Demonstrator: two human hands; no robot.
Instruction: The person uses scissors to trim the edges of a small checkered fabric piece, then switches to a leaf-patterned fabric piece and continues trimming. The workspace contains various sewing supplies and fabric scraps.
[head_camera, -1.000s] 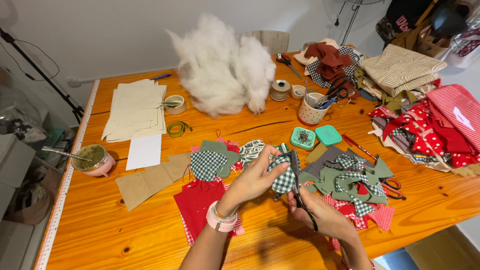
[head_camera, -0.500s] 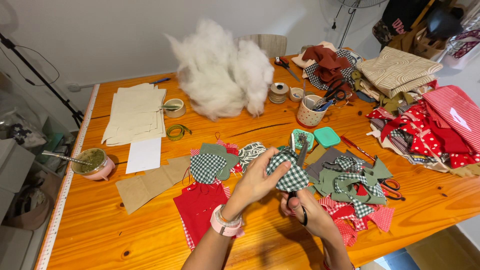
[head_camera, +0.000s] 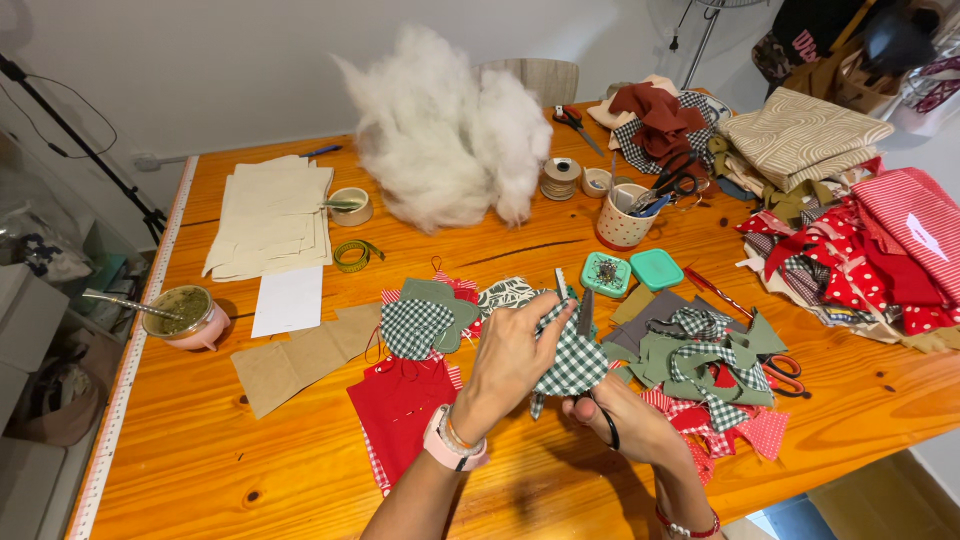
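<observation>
Fabric: green-and-white gingham cloth piece (head_camera: 572, 358), held up above the orange wooden table (head_camera: 250, 460).
Left hand (head_camera: 510, 362): fingers pinching the cloth's left edge.
Right hand (head_camera: 620, 425): fingers curled through black-handled scissors (head_camera: 590, 350), blades poking up behind the cloth.

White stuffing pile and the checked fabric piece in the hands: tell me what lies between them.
In the head view, only bare orange table lies between the white stuffing pile and the green checked fabric piece.
</observation>
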